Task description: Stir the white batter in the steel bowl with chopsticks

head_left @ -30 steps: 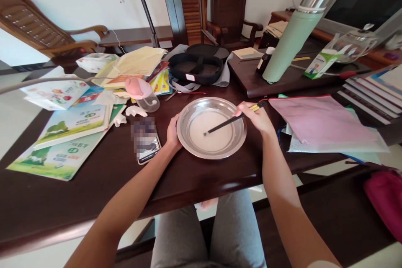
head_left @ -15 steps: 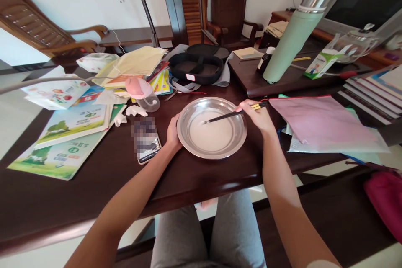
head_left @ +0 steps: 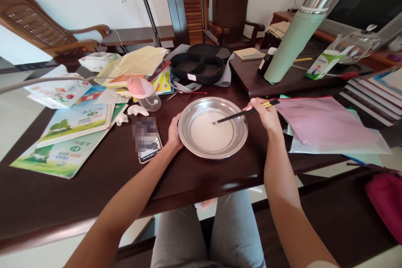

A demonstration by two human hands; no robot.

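A round metal basin (head_left: 187, 144) rests on the dark wooden table (head_left: 125, 192) in front of me. Whitish, cloudy liquid (head_left: 210, 136) covers its bottom. My left hand (head_left: 175, 131) grips the basin's left rim, its fingertips partly hidden behind the wall. In my right hand (head_left: 264, 113), fingers closed, is a pair of black chopsticks (head_left: 237, 114) with yellow bands near the top. They slant down to the left over the basin's right rim, their tips at the liquid near the middle.
Left of the basin lie a phone (head_left: 147, 140), crumpled tissue (head_left: 137, 110), a pink-capped bottle (head_left: 146, 92) and booklets (head_left: 72, 123). Behind it sits an open black case (head_left: 197, 69). To the right are a green thermos (head_left: 292, 44), a pink pouch (head_left: 317, 119) and stacked books (head_left: 370, 98).
My right hand has moved to the right with the chopsticks, and their tips have shifted right within the liquid. My left hand still holds the basin's rim.
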